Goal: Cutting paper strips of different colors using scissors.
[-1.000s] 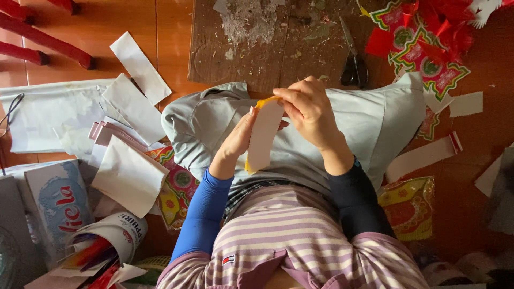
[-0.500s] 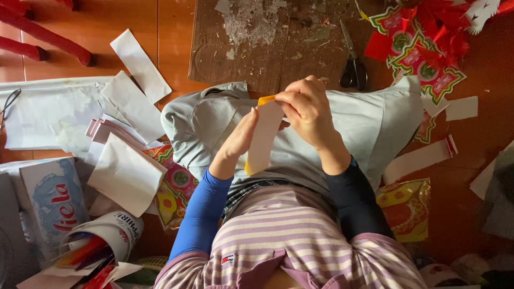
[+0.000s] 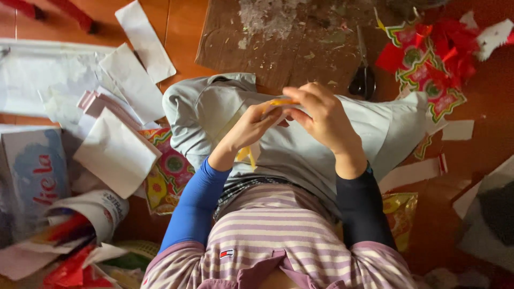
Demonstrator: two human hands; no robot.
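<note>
Striped cloth in pale purple and cream covers the person's front at the near edge of the view, with a blue sleeve (image 3: 195, 206) on the left arm and a dark one (image 3: 361, 206) on the right.

Just beyond, at the near left, a rolled white package with red print (image 3: 91, 208) lies among red scraps, and a flat blue-and-white printed box (image 3: 35, 171) sits beside it at the left edge. A folded white paper sheet (image 3: 115, 152) rests on a colourful red, green and yellow printed paper (image 3: 168, 174). At the near right lies a yellow foil wrapper (image 3: 399, 211).

Over the grey-trousered lap (image 3: 214, 115), the left hand (image 3: 251, 126) pinches a yellow-and-white paper strip (image 3: 247, 154), its grip closed on the strip, whose lower end hangs below the palm. The right hand (image 3: 321, 115) is curled shut on the strip's orange-yellow top edge, fingers touching those of the left.

Farther out, a brown cardboard sheet (image 3: 278, 40) speckled with white scraps lies on the red-brown wooden floor (image 3: 184, 27). Black-handled scissors (image 3: 363, 72) rest on its right side. To the far right sits a heap of red, green and yellow decorative paper (image 3: 428, 59); to the far left lie white paper strips (image 3: 144, 40).
</note>
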